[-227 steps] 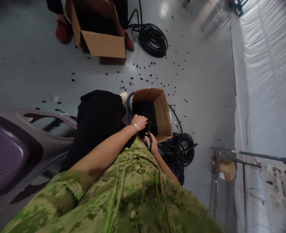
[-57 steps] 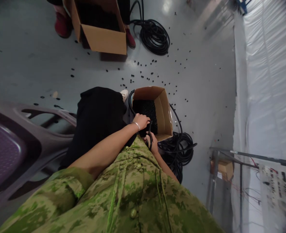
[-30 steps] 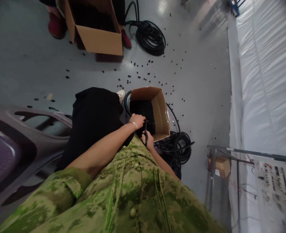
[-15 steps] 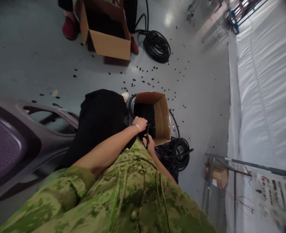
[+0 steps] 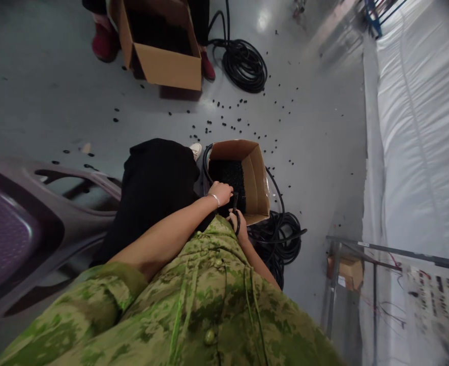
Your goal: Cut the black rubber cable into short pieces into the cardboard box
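Left hand (image 5: 221, 193): its grip was folded around the black hose (image 5: 205, 163), which came along the carton's (image 5: 257, 185) left edge.
Right hand (image 5: 242, 225): its grip was closed on a dark tool (image 5: 235, 204), perhaps scissors, by the near edge; I could not tell if it touched the hose.
Black pieces (image 5: 230, 173): they lay in the carton, others on the floor (image 5: 316, 157) past its far edge.
Good handling: in my judgement, the hose needed steady holding over the opening, with fingers away from the tool's tip.
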{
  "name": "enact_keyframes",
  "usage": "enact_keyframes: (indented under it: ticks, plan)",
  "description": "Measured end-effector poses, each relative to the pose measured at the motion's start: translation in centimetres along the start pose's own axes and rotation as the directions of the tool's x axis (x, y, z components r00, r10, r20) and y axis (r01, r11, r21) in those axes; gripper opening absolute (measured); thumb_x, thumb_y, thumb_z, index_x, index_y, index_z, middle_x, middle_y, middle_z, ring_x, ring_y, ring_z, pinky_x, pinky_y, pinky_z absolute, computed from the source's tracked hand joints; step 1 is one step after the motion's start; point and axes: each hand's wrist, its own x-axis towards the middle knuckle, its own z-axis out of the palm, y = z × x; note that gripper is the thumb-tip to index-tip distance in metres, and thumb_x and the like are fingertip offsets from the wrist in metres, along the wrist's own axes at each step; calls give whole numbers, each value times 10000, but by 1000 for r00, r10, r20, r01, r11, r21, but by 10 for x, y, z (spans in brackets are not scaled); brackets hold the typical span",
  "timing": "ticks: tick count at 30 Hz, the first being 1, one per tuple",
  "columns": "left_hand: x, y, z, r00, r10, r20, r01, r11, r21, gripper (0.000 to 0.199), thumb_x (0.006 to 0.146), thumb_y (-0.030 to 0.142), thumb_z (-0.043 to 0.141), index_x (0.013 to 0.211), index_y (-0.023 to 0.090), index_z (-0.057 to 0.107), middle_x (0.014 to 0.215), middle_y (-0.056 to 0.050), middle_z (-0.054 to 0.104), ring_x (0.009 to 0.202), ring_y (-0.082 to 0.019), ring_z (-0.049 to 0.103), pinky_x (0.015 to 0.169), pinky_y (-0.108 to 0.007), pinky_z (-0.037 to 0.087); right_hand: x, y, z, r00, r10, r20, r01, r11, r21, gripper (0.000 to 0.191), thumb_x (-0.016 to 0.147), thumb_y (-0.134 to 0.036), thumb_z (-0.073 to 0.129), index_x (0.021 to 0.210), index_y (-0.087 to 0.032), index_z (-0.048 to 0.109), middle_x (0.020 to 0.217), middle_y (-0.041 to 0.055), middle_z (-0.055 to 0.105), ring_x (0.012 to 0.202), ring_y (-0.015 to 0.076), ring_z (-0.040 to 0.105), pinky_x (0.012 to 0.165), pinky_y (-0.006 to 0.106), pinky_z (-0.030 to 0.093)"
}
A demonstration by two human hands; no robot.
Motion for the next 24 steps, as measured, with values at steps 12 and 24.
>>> enact_keyframes:
  ticks: [12,24]
  plan:
    - [-1,1,2,999,30,-17,-30,999,-10,297,964,279,506,1093,202,762,1129,-127,754,1065,-261,679,923,-389,369,11,-4,6,1000,-8,16,7,999,34,396,820,-543,650,1043,-219,603,675,-34,650,617,159,590,648,276,481]
    - [-2,2,1,999,42,-33,-41,999,3,299,972,286,491,1086,217,759,1136,-109,754,1072,-248,664,922,-388,358,6,-15,4,1000,-18,0,18,1000,-8,445,801,-618,660,1005,-225,615,700,-10,689,664,186,631,685,309,508]
